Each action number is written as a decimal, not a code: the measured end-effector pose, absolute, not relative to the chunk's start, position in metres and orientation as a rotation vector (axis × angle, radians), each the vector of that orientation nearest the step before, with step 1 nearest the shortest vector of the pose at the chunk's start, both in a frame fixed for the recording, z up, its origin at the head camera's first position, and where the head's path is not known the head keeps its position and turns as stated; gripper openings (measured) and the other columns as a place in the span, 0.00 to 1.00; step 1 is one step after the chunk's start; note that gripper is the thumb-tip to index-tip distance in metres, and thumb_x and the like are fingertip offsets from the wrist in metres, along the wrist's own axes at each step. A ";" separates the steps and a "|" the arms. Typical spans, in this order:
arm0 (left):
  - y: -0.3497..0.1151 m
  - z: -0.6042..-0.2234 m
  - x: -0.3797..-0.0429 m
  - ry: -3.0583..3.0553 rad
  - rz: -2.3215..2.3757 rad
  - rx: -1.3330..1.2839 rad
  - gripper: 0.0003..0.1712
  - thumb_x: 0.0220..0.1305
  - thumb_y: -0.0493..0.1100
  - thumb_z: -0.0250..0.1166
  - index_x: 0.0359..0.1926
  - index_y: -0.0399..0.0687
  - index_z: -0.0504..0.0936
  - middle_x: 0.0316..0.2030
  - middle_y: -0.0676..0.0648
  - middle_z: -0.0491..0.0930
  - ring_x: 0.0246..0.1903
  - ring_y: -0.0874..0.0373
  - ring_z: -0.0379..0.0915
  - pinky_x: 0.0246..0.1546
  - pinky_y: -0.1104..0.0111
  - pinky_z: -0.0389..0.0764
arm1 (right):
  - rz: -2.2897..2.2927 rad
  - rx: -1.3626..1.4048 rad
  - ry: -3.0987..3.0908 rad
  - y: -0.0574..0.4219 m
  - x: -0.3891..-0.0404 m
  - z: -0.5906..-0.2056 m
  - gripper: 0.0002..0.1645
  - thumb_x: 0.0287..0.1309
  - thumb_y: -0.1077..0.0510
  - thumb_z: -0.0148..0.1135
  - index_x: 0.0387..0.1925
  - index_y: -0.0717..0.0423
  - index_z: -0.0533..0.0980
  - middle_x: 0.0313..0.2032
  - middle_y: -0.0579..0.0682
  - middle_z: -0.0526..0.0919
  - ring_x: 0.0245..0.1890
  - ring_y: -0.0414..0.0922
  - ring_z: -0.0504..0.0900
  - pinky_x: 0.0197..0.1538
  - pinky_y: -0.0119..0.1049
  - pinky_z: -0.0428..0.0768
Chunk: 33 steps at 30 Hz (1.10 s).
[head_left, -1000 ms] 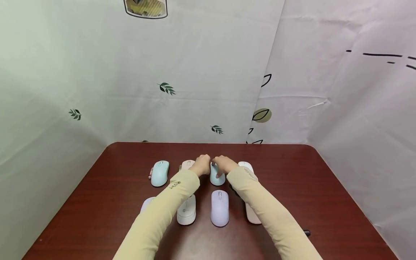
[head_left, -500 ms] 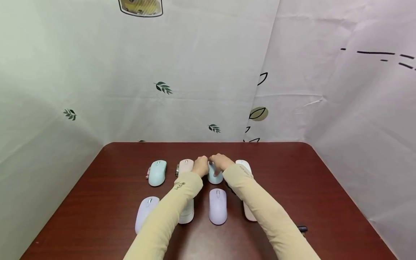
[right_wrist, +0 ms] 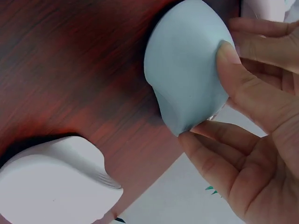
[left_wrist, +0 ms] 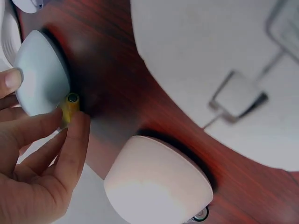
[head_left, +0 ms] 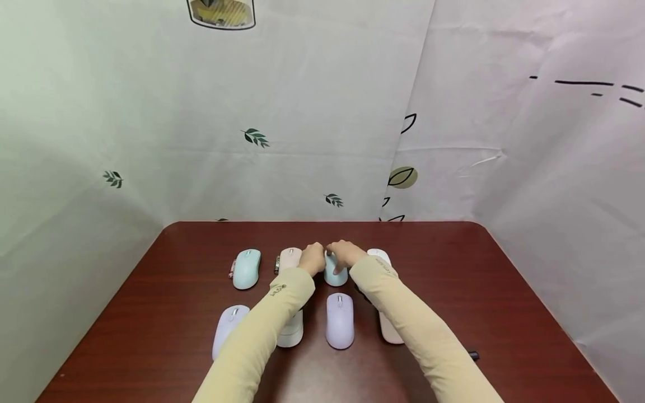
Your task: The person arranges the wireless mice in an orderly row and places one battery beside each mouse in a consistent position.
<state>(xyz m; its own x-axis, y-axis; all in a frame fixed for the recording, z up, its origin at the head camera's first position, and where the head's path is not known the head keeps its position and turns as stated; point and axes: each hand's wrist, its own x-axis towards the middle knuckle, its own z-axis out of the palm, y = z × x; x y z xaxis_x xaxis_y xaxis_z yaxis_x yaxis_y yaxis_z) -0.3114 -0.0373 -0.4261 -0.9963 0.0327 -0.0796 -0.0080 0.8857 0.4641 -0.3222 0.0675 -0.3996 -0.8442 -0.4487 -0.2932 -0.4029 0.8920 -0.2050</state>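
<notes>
My right hand [head_left: 347,255] grips a light blue computer mouse [right_wrist: 187,65] near the back middle of the table. Its thumb presses the mouse's top, with the other fingers at the end and far side. Close beside it, my left hand [head_left: 312,259] pinches a small yellow battery [left_wrist: 71,106] between thumb and fingers, right at the edge of that mouse. The mouse's underside is hidden. A pink mouse [left_wrist: 156,182] stands just left of my left hand, with another battery [left_wrist: 201,214] next to it. On the right is a white mouse [right_wrist: 56,182].
Another light blue mouse [head_left: 247,269] with a battery [head_left: 232,270] beside it sits at the back left. Nearer are two purple mice [head_left: 340,322], [head_left: 227,330], a white mouse [head_left: 290,333] and a pink one [head_left: 390,330], partly under my sleeves. A dark object [head_left: 473,355] lies front right.
My left forearm has shifted slightly right, uncovering more of the left purple mouse and the battery by the pink mouse. Both hands stay at the light blue mouse.
</notes>
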 end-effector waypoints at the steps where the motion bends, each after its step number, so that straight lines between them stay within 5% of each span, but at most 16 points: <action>1: -0.037 -0.426 -0.311 2.969 0.722 0.020 0.04 0.54 0.29 0.61 0.32 0.35 0.81 0.34 0.38 0.83 0.28 0.51 0.76 0.30 0.63 0.77 | -0.188 -0.631 2.719 0.068 -0.321 -0.400 0.36 0.46 0.62 0.72 0.59 0.56 0.72 0.58 0.55 0.75 0.58 0.52 0.74 0.56 0.42 0.74; 10: -0.038 -0.424 -0.306 2.996 0.729 0.022 0.05 0.55 0.30 0.60 0.32 0.35 0.81 0.34 0.38 0.83 0.29 0.49 0.77 0.30 0.62 0.77 | -0.249 -0.640 2.689 0.074 -0.314 -0.402 0.36 0.51 0.61 0.69 0.62 0.57 0.67 0.60 0.58 0.73 0.60 0.53 0.73 0.57 0.44 0.74; 17: -0.041 -0.418 -0.300 3.021 0.731 0.081 0.06 0.56 0.32 0.61 0.35 0.34 0.81 0.32 0.38 0.82 0.27 0.49 0.77 0.26 0.63 0.74 | -0.314 -0.592 2.592 0.081 -0.303 -0.397 0.45 0.60 0.53 0.61 0.72 0.55 0.49 0.72 0.63 0.48 0.72 0.55 0.53 0.68 0.48 0.61; 25: -0.046 -0.410 -0.290 3.205 0.541 0.448 0.12 0.56 0.31 0.59 0.17 0.40 0.76 0.18 0.42 0.79 0.22 0.47 0.80 0.21 0.61 0.76 | -0.366 -0.740 2.562 0.114 -0.294 -0.374 0.38 0.64 0.54 0.56 0.70 0.60 0.54 0.69 0.61 0.58 0.70 0.56 0.58 0.67 0.51 0.61; 33: -0.042 -0.404 -0.283 3.221 0.520 0.604 0.11 0.58 0.33 0.60 0.19 0.40 0.80 0.18 0.44 0.79 0.18 0.53 0.76 0.19 0.65 0.73 | -0.525 -0.913 2.743 0.152 -0.290 -0.362 0.29 0.64 0.58 0.55 0.64 0.63 0.62 0.61 0.61 0.71 0.59 0.58 0.72 0.59 0.50 0.71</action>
<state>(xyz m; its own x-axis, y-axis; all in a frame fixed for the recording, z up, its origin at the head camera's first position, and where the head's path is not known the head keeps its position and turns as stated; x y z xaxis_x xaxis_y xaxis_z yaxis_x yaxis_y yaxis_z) -0.2828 -0.0423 -0.4036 -0.9188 0.3232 0.2265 0.3780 0.8856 0.2698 -0.2898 0.1520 -0.3618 -0.7885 -0.6100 -0.0784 -0.5379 0.7459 -0.3928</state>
